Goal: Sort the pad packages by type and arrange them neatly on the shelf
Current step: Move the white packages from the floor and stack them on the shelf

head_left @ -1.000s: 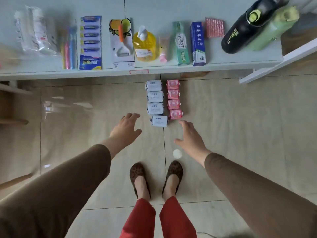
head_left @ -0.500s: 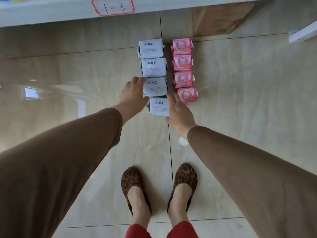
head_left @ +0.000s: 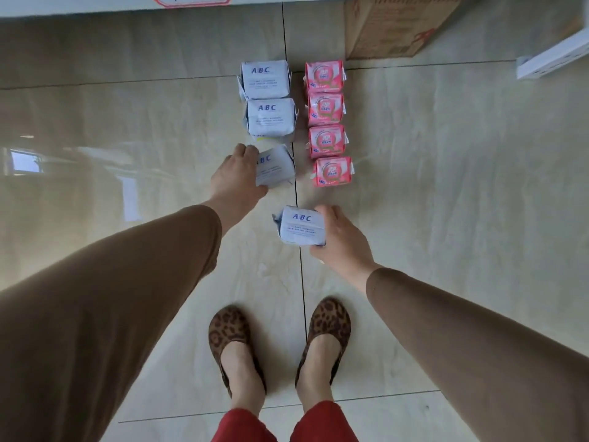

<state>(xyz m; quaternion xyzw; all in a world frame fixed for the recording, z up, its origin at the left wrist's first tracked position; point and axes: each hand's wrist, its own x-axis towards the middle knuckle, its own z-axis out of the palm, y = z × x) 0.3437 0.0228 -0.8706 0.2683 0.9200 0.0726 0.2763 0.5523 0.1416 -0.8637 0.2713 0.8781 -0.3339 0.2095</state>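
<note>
Left hand (head_left: pixel 234 177) grip curled round tilted white ABC pad package (head_left: pixel 275 167), just below two white ABC packs (head_left: pixel 267 98) on glossy tiled floor (head_left: pixel 446 186). Right hand (head_left: pixel 342 240) grip clasps another white ABC package (head_left: pixel 302 226); column of four pink packs (head_left: pixel 326 122) beyond it.

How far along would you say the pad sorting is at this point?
Sorting looks done: white ABC packs and pink packs lie in separate columns on the floor. In hand: the left hand grips one ABC pack, the right hand another. Left: shelving everything.
</note>
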